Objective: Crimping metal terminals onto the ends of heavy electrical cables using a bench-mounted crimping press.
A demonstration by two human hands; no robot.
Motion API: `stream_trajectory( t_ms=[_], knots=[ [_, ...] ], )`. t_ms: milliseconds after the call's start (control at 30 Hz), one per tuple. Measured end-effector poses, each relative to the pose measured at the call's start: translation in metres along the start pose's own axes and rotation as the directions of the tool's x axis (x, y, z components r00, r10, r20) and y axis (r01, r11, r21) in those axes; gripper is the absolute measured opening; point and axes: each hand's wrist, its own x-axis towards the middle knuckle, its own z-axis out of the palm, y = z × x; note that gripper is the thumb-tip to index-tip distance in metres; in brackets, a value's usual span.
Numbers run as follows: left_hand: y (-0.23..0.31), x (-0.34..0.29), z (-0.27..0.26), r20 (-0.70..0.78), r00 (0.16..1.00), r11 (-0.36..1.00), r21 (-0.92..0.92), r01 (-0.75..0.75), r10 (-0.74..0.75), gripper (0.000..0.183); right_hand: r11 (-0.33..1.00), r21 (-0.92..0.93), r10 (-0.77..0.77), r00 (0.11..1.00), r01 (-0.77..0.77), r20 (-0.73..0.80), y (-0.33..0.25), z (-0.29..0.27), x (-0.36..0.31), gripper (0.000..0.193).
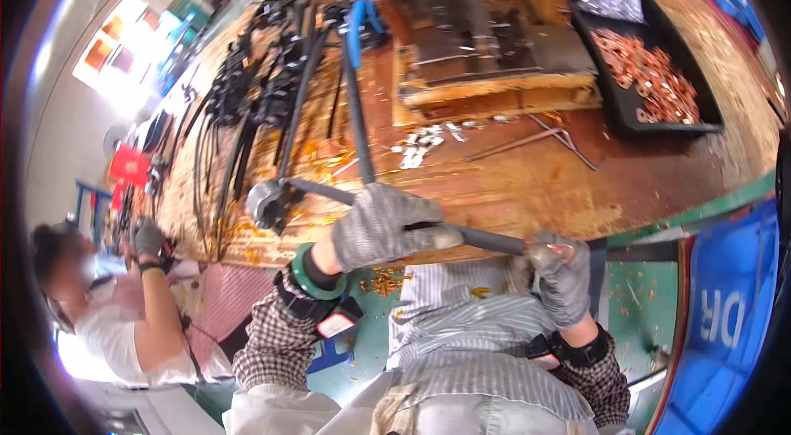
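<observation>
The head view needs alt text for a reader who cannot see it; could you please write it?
A gray-gloved left hand and right hand grip a black tube at the near edge of a wooden workbench. Beyond lie black hose parts at left and a black tray of copper-coloured pieces at right; another person is far left.

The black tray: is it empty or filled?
Partly filled: copper-coloured pieces lie in the black tray, but some bare bottom shows.

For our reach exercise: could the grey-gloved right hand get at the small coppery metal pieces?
Probably not: the right hand holds a slim black tube, though the coppery pieces lie uncovered.
</observation>
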Motion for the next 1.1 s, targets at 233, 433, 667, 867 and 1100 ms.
stream_trajectory(
  t_ms=[233,433,667,867,1100],
  knots=[
    [-0.009,-0.017,0.015,-0.134,0.991,0.998,-0.047,-0.036,0.029,0.028,0.995,-0.045,-0.098,0.985,0.092,-0.144,0.016,0.006,-0.013,0.035],
    [-0.011,-0.024,-0.007,-0.274,0.961,0.989,0.15,0.001,0.041,0.032,0.938,-0.313,-0.177,0.981,0.145,-0.076,0.016,-0.009,0.0,0.031],
    [-0.078,-0.147,-0.033,-0.618,0.619,0.534,0.352,0.769,-0.484,0.062,0.973,-0.2,-0.148,0.978,0.116,-0.149,0.023,-0.004,0.006,0.028],
    [-0.05,-0.153,-0.036,-0.509,0.332,0.586,-0.5,0.637,-0.795,0.045,0.977,0.174,-0.123,0.992,0.119,0.01,0.014,-0.012,0.005,0.034],
    [0.056,-0.106,-0.028,-0.745,0.377,0.828,-0.428,0.363,-0.55,0.04,0.848,-0.159,-0.456,0.848,0.506,0.269,-0.021,0.034,0.012,0.066]
  ],
)
